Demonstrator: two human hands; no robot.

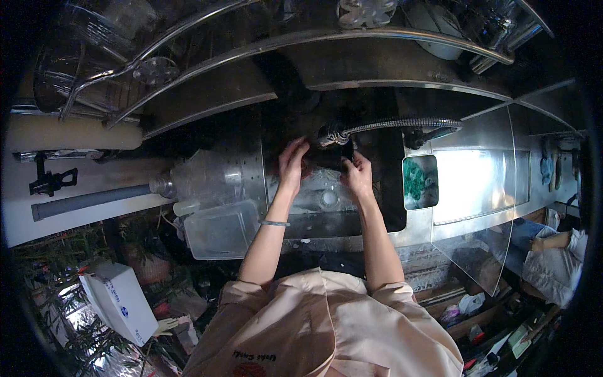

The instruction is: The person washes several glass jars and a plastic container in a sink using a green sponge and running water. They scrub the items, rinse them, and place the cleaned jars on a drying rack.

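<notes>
Both hands are over a dark sink basin (384,188) with a round drain fitting (330,198) and some water at the bottom. My left hand (293,162) is curved on the left side, with nothing clearly held in it. A small reddish patch beside its palm is too dark to make out. The fingers of my right hand (358,174) pinch a black object (347,151), its shape mostly lost in shadow. Just above hangs a metal faucet head (333,135) on a ribbed flexible hose (405,124).
Left of the basin are a clear plastic tub (221,231) and a large clear bottle (207,176). A small steel compartment (420,207) holds green scrubbing material (414,181). A clear panel (490,254) rises at right, near another person (546,259). Metal rails (301,40) cross overhead.
</notes>
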